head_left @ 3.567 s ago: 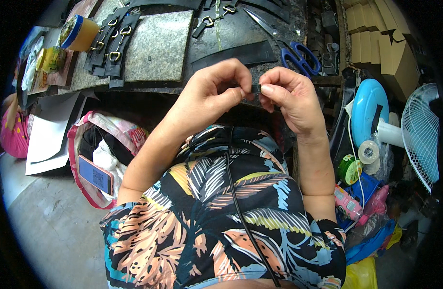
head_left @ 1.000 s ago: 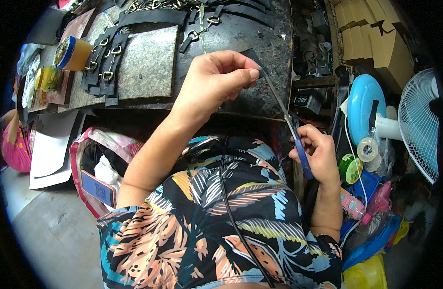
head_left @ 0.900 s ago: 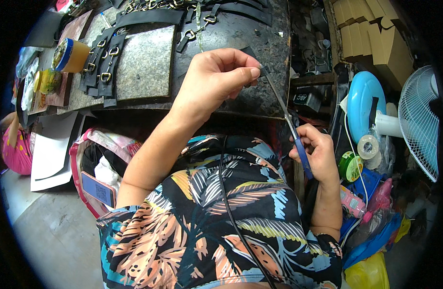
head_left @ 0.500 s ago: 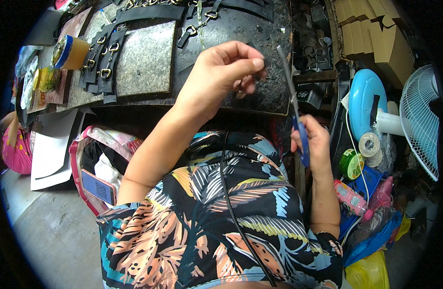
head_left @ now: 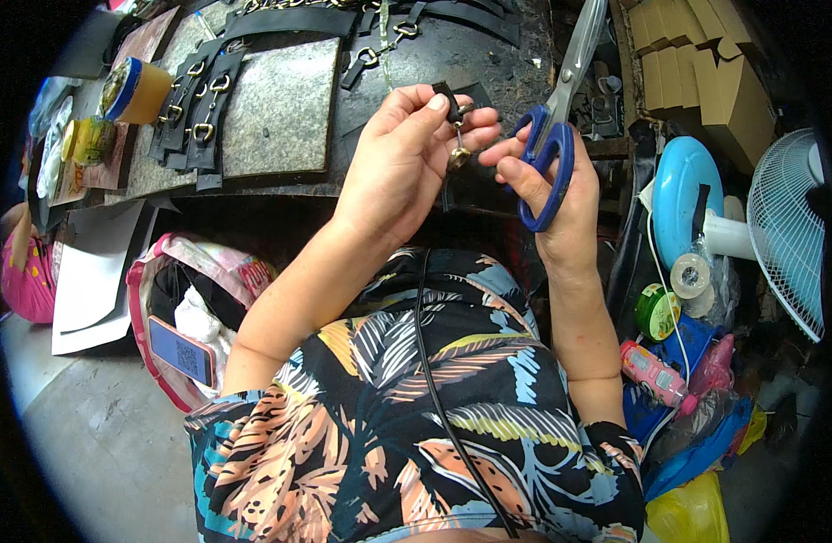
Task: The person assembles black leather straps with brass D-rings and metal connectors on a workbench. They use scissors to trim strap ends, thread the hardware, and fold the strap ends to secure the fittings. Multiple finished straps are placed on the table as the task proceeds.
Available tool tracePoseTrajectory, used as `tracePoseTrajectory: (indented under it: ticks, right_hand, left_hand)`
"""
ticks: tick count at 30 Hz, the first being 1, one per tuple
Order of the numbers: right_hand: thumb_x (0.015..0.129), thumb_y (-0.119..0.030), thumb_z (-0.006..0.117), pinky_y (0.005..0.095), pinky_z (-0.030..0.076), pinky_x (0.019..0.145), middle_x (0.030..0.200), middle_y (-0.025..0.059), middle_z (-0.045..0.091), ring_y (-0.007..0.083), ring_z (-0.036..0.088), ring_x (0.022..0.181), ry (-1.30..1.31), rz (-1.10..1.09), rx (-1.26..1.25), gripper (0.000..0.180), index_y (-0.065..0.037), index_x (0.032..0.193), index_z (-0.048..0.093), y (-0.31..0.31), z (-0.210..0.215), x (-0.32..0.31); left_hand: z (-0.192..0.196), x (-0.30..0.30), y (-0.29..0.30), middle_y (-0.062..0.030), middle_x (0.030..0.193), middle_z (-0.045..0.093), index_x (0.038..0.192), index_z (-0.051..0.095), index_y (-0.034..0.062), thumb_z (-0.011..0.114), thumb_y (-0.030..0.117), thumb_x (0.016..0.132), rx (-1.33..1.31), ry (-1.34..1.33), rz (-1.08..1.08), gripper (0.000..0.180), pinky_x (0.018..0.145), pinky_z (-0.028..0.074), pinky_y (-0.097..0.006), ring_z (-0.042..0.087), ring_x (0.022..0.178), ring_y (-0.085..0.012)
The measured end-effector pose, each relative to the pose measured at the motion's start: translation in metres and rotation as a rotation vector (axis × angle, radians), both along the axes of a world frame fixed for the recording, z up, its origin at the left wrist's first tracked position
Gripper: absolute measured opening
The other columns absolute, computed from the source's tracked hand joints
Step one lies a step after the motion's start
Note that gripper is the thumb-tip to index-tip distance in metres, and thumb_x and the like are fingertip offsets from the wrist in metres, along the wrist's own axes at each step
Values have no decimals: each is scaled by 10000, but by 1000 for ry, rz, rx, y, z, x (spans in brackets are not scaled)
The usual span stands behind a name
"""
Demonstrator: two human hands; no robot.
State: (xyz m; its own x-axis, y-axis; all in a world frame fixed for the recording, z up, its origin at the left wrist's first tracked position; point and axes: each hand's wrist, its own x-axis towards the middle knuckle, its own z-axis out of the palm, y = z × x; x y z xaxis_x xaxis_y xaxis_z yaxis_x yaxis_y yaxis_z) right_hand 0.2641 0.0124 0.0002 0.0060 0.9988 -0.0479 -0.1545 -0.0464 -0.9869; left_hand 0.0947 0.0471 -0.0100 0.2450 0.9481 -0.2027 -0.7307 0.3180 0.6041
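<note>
At the dark workbench (head_left: 511,63), the left hand (head_left: 396,152) is pinching a black strap (head_left: 446,100) while the right hand (head_left: 571,224) is gripping scissors (head_left: 565,84), ideally pointing safely outward.

The scissors (head_left: 561,103) are blue-handled, the held strap (head_left: 448,101) black, the garment (head_left: 452,362) leaf-patterned.

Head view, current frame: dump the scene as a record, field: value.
left hand: left hand pinching a small black strap piece between thumb and fingers; metal clasp hanging from it
right hand: right hand holding blue-handled scissors, blades pointing away from the person
bench left: black straps with metal rings on a speckled grey slab
floor left: phone on an open bag
far right: fan
</note>
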Motion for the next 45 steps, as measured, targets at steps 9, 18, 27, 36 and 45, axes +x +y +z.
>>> tracePoseTrajectory:
  ticks: [9,18,27,36,45]
  right_hand:
    - [809,-13,839,283,569,841,996,11,608,130,669,916,-242,-24,85,456,-35,1155,542,-5,-13,-28]
    - [848,15,732,314,586,811,876,105,698,221,745,835,0,-3,25,345,-20,1113,514,1,1,3]
    - [818,-47,798,245,569,768,951,68,691,125,695,830,-77,160,109,414,-32,1139,537,20,1,8]
    - [866,14,746,258,532,868,963,105,712,147,699,936,-83,28,204,367,-35,1143,510,27,9,8]
    - [842,1,761,261,498,841,967,88,702,140,669,901,-151,50,181,371,-20,1157,565,35,15,5]
  left_hand:
    - [1,10,-7,-176,1251,642,1142,507,47,491,132,1081,134,73,128,106,1037,491,-396,618,1203,-252]
    - [-4,-30,10,-171,1176,675,1166,476,20,508,4,1027,397,518,296,144,982,510,-345,647,1105,-215]
    - [10,-21,7,-148,1187,701,1230,683,9,680,26,926,1036,1127,-72,304,968,510,-346,671,1114,-298]
    - [12,-24,9,-61,929,705,1116,673,-42,663,110,985,501,843,-228,201,771,529,-261,650,848,-112]
    - [12,-26,15,-48,917,711,1138,688,-33,655,161,998,546,879,-287,241,731,507,-238,644,840,-96]
